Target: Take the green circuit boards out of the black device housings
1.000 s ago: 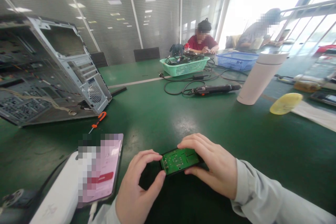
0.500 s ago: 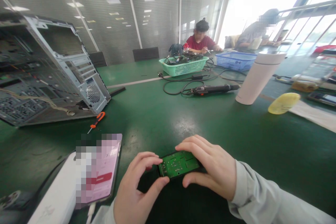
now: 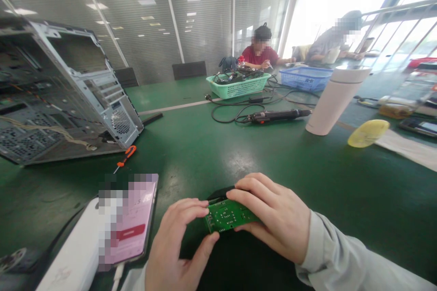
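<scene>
A green circuit board is tilted up in front of me, solder side in view. Behind its upper edge shows a black plastic case; whether the two are still joined is hidden. My left hand pinches the board's left end, fingertips on the top edge and thumb at the lower corner. Wrapped over the right end, my right hand has its fingers across the board and case and its thumb underneath. Its grip covers the right part of both.
An open computer case, an orange-handled screwdriver, a phone and a white power bank lie left. Ahead are a corded electric screwdriver, a green basket and a pink tumbler. Two people sit at the far side.
The board has tipped and its upper edge now stands apart from the black case, which shows more behind it. My right hand has closed further over the right end.
</scene>
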Tool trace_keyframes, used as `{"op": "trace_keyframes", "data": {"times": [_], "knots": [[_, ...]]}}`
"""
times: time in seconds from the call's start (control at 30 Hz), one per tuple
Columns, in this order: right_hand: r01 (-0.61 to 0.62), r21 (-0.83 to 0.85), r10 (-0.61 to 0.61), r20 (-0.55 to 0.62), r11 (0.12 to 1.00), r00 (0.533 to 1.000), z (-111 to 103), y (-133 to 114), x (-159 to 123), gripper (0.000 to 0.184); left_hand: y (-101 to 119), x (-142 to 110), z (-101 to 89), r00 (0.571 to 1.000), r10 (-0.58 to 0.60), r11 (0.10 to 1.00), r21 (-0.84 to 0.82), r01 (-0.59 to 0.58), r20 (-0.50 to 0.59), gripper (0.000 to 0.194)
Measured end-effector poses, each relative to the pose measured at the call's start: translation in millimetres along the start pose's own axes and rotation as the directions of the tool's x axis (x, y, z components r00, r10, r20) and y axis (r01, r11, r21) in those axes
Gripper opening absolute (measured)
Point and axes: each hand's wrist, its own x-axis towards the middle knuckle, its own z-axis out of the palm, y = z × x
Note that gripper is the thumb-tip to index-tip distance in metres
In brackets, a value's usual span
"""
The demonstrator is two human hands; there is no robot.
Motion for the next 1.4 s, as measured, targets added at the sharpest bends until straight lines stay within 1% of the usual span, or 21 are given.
{"op": "trace_keyframes", "data": {"times": [0.13, 0.17, 0.23, 0.33, 0.47, 0.57, 0.6, 0.63, 0.67, 0.73, 0.8, 0.83, 0.87, 0.9, 0.97, 1.03, 1.1, 1.17, 1.2, 1.3, 1.4], "knots": [[0.032, -0.077, -0.041, -0.112, 0.997, 0.993, 5.4, -4.7, 0.5, 0.035, 0.1, -2.3, 3.5, 0.997, 0.051, 0.989, 0.137, -0.06, 0.065, 0.05], [0.044, -0.088, -0.054, -0.119, 0.995, 0.991, 6.2, -6.5, 0.5, 0.033, 0.6, -2.4, 4.1, 0.996, 0.062, 0.985, 0.158, -0.072, 0.07, 0.049], [0.064, -0.1, -0.076, -0.117, 0.993, 0.99, 6.7, -10.0, 0.4, 0.03, 1.8, -2.1, 4.2, 0.995, 0.077, 0.981, 0.175, -0.087, 0.067, 0.037], [0.074, -0.098, -0.084, -0.101, 0.992, 0.991, 5.0, -10.9, 0.0, 0.031, 3.1, -1.2, 1.9, 0.995, 0.072, 0.985, 0.152, -0.082, 0.067, 0.028], [0.0, -0.087, -0.007, -0.075, 0.996, 0.997, 2.5, 2.7, -1.5, 0.043, 2.7, -3.5, -2.1, 1.0, 0.001, 0.997, 0.074, -0.002, 0.018, 0.032], [-0.104, -0.096, 0.098, -0.057, 0.99, 0.994, 3.9, 19.4, -4.9, 0.052, 3.5, -6.9, -1.5, 0.988, -0.153, 0.978, -0.138, 0.154, 0.023, 0.033], [-0.136, -0.098, 0.132, -0.052, 0.986, 0.99, 5.1, 24.2, -6.4, 0.057, 4.3, -7.7, -0.3, 0.969, -0.24, 0.933, -0.262, 0.246, 0.058, 0.032], [-0.164, -0.098, 0.161, -0.045, 0.982, 0.986, 6.4, 28.2, -8.0, 0.063, 5.1, -8.2, 1.2, 0.935, -0.334, 0.847, -0.397, 0.354, 0.12, 0.03], [-0.188, -0.096, 0.186, -0.034, 0.977, 0.982, 7.8, 31.0, -9.4, 0.069, 5.9, -8.4, 2.9, 0.882, -0.423, 0.717, -0.518, 0.465, 0.206, 0.031], [-0.223, -0.082, 0.222, -0.017, 0.971, 0.975, 10.1, 33.1, -11.6, 0.075, 6.2, -8.2, 6.0, 0.737, -0.554, 0.392, -0.66, 0.641, 0.387, 0.039], [-0.249, -0.032, 0.248, -0.01, 0.968, 0.969, 11.2, 31.7, -12.5, 0.065, 4.8, -7.2, 7.8, 0.599, -0.603, 0.101, -0.694, 0.712, 0.527, 0.043], [-0.267, 0.003, 0.267, -0.016, 0.964, 0.964, 11.3, 30.2, -12.4, 0.056, 3.6, -6.4, 8.3, 0.556, -0.598, -0.003, -0.695, 0.719, 0.578, 0.041], [-0.29, 0.04, 0.291, -0.026, 0.956, 0.956, 11.1, 28.7, -12.1, 0.046, 2.4, -5.4, 8.6, 0.534, -0.575, -0.081, -0.693, 0.716, 0.619, 0.039], [-0.318, 0.081, 0.321, -0.037, 0.945, 0.946, 10.6, 27.2, -11.5, 0.039, 1.2, -4.3, 9.0, 0.535, -0.538, -0.137, -0.693, 0.708, 0.652, 0.037], [-0.397, 0.17, 0.41, -0.05, 0.902, 0.911, 9.2, 25.7, -9.6, 0.034, -0.6, -1.9, 9.8, 0.575, -0.449, -0.191, -0.702, 0.686, 0.684, 0.037], [-0.508, 0.305, 0.543, -0.037, 0.805, 0.839, 6.9, 26.6, -6.9, 0.038, -1.2, -0.1, 10.8, 0.634, -0.381, -0.205, -0.73, 0.652, 0.673, 0.039], [-0.625, 0.483, 0.686, 0.064, 0.614, 0.724, 4.3, 29.9, -4.3, 0.047, -1.3, 0.4, 11.7, 0.681, -0.344, -0.204, -0.76, 0.618, 0.646, 0.04], [-0.69, 0.599, 0.748, 0.216, 0.406, 0.627, 2.5, 34.0, -2.6, 0.059, -1.3, -0.3, 12.8, 0.707, -0.352, -0.208, -0.788, 0.58, 0.613, 0.039], [-0.708, 0.628, 0.747, 0.289, 0.325, 0.599, 2.4, 35.7, -2.3, 0.064, -1.3, -0.8, 13.4, 0.713, -0.366, -0.216, -0.8, 0.56, 0.598, 0.037], [-0.745, 0.652, 0.681, 0.481, 0.144, 0.552, 5.6, 36.2, -3.4, 0.077, -2.0, -1.7, 15.8, 0.712, -0.398, -0.243, -0.815, 0.526, 0.579, 0.034], [-0.789, 0.611, 0.52, 0.696, -0.066, 0.495, 10.3, 27.8, -2.4, 0.081, -3.7, -0.4, 17.0, 0.708, -0.395, -0.286, -0.81, 0.511, 0.586, 0.034]]}}
